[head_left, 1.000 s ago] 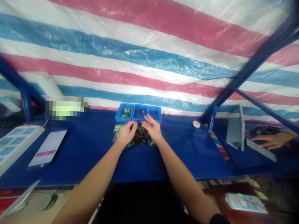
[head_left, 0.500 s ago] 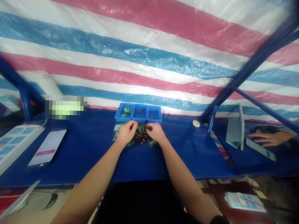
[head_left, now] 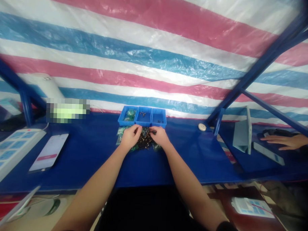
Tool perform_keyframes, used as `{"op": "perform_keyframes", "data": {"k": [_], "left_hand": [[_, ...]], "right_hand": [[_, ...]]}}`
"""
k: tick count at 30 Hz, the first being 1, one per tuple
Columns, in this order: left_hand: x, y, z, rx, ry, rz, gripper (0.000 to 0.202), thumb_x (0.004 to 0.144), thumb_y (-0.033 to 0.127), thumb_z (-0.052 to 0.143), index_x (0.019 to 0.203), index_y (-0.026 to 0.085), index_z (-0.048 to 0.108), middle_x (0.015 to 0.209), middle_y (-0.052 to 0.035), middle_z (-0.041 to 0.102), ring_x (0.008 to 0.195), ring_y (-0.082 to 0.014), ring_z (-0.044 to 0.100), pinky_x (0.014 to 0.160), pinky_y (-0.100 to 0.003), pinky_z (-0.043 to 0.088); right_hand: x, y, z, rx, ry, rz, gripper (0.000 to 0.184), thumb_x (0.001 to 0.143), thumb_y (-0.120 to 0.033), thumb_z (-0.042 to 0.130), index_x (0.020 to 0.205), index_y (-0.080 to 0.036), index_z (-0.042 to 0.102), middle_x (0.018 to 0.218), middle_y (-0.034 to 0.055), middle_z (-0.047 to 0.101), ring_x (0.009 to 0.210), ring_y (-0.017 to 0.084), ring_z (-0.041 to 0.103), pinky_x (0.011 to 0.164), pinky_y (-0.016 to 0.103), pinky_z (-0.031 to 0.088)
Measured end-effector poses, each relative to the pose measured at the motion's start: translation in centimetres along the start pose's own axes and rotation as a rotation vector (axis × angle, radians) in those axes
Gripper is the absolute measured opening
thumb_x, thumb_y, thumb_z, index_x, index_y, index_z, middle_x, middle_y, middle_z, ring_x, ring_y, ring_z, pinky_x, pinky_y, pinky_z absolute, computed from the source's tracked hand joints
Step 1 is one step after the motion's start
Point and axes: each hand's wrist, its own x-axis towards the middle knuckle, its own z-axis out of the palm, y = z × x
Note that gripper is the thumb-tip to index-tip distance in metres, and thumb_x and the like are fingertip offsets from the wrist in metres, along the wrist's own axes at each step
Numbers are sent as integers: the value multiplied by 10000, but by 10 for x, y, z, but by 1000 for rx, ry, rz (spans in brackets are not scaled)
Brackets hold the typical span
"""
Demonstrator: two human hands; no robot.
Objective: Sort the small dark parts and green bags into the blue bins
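My left hand (head_left: 129, 137) and my right hand (head_left: 160, 137) rest on a heap of small dark and green parts (head_left: 144, 140) on the blue table (head_left: 92, 153). Both hands have their fingers curled in a pinch over the heap. The left pinches something too small to name. A small dark piece shows at the fingertips of the right hand. Just behind the heap stands a blue tray with three compartments (head_left: 143, 116): green parts in the left one, a few dark bits in the other two.
A white phone (head_left: 49, 152) and a pale keypad-like panel (head_left: 8, 153) lie at the left. At the right, another person's hand (head_left: 284, 141) rests by a grey upright stand (head_left: 242, 134). A small round white object (head_left: 201, 127) sits beside a blue frame post (head_left: 218, 124). Striped tarpaulin hangs behind.
My right hand drew back from the tray's right compartment onto the heap and closed into a pinch. The left hand stayed put. The other person's hand at the right shifted slightly.
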Motion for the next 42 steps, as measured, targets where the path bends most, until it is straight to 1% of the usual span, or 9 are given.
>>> {"op": "perform_keyframes", "data": {"k": [6,12,17,22,25,29,33,38,42], "left_hand": [[0,-1,1,-2,0,13,327,936,445,434,850,210,644,683,1,640,603,-145,573,597,-250,403],[0,0,1,3,0,6,319,934,439,438,855,210,646,666,5,631,584,-143,562,584,-250,389],[0,0,1,-2,4,10,313,932,434,444,853,209,646,667,8,628,594,-141,564,602,-250,395],[0,-1,2,-2,3,12,316,933,437,440,851,211,645,676,5,637,591,-144,563,591,-252,392],[1,-2,2,3,3,14,311,931,436,445,851,213,646,665,6,631,581,-142,557,586,-252,390],[0,-2,2,2,7,18,307,932,429,445,865,211,649,678,5,638,583,-139,558,588,-249,391],[0,-1,1,1,5,14,306,933,429,445,862,212,649,681,6,638,589,-138,560,590,-248,393],[0,0,0,3,4,12,323,936,441,436,854,208,644,644,11,613,567,-136,544,576,-245,388],[0,-1,1,2,-10,22,306,929,431,455,856,207,650,655,14,621,561,-127,538,572,-242,386]], "right_hand": [[-1,2,3,57,45,75,215,826,-177,613,1001,-231,726,918,36,754,846,197,706,879,356,530],[-2,1,3,36,39,84,208,792,-181,652,977,-237,728,901,32,757,850,209,710,888,365,531],[-1,0,5,18,62,82,245,788,-129,613,977,-240,723,894,18,756,838,195,706,943,373,498],[-2,2,6,68,115,131,293,764,-135,588,1010,-237,709,849,-6,747,795,174,697,833,298,537],[-2,2,6,42,110,119,277,752,-146,603,984,-245,718,848,0,747,796,186,693,826,307,538],[-2,0,7,-1,80,104,228,752,-159,631,939,-245,728,906,28,751,840,209,689,891,357,513],[-2,-2,6,11,66,98,281,745,-123,613,977,-244,714,867,4,749,836,202,679,934,378,485],[-2,-5,7,77,91,47,331,727,-119,598,1021,-233,698,824,-13,727,802,183,663,886,346,509],[-1,-8,9,211,180,31,338,725,-126,590,1038,-202,694,856,10,697,777,154,658,804,285,548]]}}
